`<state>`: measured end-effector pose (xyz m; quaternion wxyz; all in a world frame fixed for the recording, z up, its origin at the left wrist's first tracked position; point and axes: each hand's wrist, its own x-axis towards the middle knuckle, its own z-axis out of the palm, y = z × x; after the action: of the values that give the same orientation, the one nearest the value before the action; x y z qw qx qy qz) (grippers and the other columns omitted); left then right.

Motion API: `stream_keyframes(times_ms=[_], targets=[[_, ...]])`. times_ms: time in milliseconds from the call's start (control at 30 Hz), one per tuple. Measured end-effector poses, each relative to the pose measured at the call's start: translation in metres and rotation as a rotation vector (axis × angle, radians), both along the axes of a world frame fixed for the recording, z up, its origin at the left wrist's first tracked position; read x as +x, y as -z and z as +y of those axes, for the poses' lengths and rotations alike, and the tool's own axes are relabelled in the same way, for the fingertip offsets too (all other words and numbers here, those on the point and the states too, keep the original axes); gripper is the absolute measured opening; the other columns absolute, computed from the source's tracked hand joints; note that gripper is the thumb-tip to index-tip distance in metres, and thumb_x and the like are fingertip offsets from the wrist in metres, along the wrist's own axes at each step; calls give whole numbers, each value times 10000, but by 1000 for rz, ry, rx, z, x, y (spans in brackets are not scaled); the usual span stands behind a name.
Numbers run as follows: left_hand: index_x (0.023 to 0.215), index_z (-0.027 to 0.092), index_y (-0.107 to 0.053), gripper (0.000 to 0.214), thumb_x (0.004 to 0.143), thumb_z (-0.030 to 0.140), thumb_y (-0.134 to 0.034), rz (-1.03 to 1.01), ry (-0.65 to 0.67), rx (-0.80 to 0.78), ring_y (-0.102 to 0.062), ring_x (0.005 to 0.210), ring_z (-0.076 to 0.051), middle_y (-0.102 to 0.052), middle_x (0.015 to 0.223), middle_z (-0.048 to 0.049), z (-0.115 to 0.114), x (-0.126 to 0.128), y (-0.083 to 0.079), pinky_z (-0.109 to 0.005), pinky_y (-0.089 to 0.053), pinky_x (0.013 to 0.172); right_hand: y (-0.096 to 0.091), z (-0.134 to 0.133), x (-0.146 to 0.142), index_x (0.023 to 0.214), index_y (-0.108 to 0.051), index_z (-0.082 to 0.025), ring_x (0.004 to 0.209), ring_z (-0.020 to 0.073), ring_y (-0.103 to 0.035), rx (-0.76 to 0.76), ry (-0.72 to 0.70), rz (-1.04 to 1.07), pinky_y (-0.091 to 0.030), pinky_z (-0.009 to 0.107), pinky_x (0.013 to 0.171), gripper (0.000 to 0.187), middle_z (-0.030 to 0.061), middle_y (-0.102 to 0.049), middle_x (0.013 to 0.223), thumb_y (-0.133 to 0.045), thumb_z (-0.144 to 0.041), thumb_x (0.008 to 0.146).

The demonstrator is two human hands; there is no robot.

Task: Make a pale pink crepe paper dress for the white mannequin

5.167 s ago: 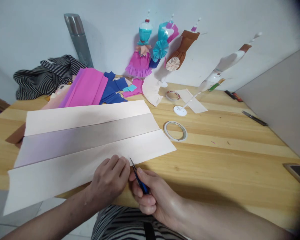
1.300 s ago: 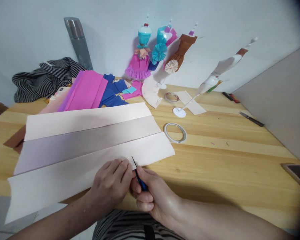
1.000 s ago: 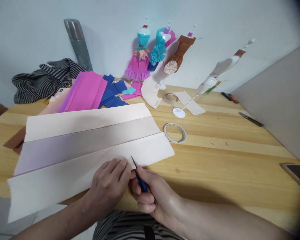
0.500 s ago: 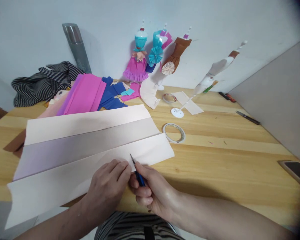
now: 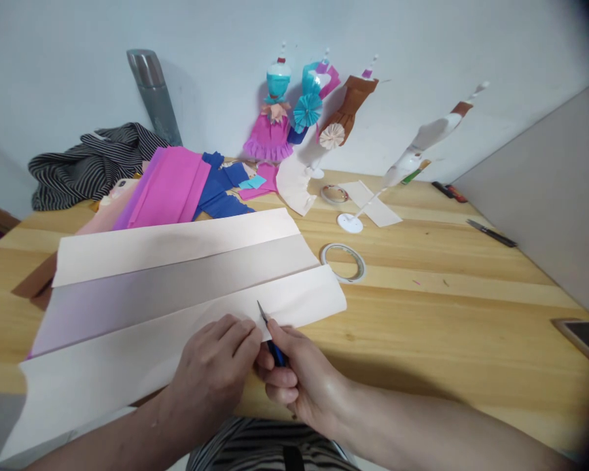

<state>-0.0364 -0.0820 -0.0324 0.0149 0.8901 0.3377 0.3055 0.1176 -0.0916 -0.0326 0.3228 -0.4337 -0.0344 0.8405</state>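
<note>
A long, pale pink creased sheet of paper [image 5: 177, 288] lies across the wooden table [image 5: 446, 314]. My left hand [image 5: 211, 373] rests curled on its near strip and pinches the paper's front edge. My right hand [image 5: 299, 373] is closed round small blue-handled scissors [image 5: 271, 337]. Their blades point up and away into the sheet's near edge, right beside my left fingertips.
A tape ring [image 5: 343, 261] lies just right of the sheet. Pink and blue paper [image 5: 177, 183], striped cloth [image 5: 88, 163], a steel flask [image 5: 152, 91] and dressed paper dolls on stands [image 5: 294, 111] line the back. A white stand [image 5: 402, 163], a black tool [image 5: 491, 232] and a phone [image 5: 584, 340] are at the right.
The scissors have crept a little further into the sheet's near edge. The right end of the near strip has lifted slightly. Both hands stay together at the front edge.
</note>
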Motion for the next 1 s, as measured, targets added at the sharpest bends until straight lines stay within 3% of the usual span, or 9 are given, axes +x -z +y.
stream_keyframes(times_ms=[233, 500, 1000], targets=[[883, 113, -588, 260, 973, 216, -367, -12, 3, -15, -611, 660, -187, -666, 743, -71, 0, 1, -3, -312, -559, 577, 3, -2, -2, 697, -427, -172, 364, -4, -211, 6, 14, -19, -60, 162, 402, 403, -63, -466, 513, -646, -488, 818], [890, 112, -579, 190, 954, 158, -406, -69, 0, 26, -605, 658, -178, -670, 748, -72, 2, 0, -4, -300, -556, 571, -9, -1, -4, 639, -448, -150, 341, -8, -206, -31, 15, -62, -70, 158, 387, 395, -54, -453, 487, -564, -434, 888], [900, 112, -592, 245, 966, 191, -370, -17, 40, -5, -616, 649, -194, -673, 732, -77, 2, -3, -9, -326, -558, 563, 0, 5, -4, 724, -450, -175, 344, 12, -257, -47, 48, -32, -115, 132, 374, 320, -26, -498, 486, -471, -407, 942]])
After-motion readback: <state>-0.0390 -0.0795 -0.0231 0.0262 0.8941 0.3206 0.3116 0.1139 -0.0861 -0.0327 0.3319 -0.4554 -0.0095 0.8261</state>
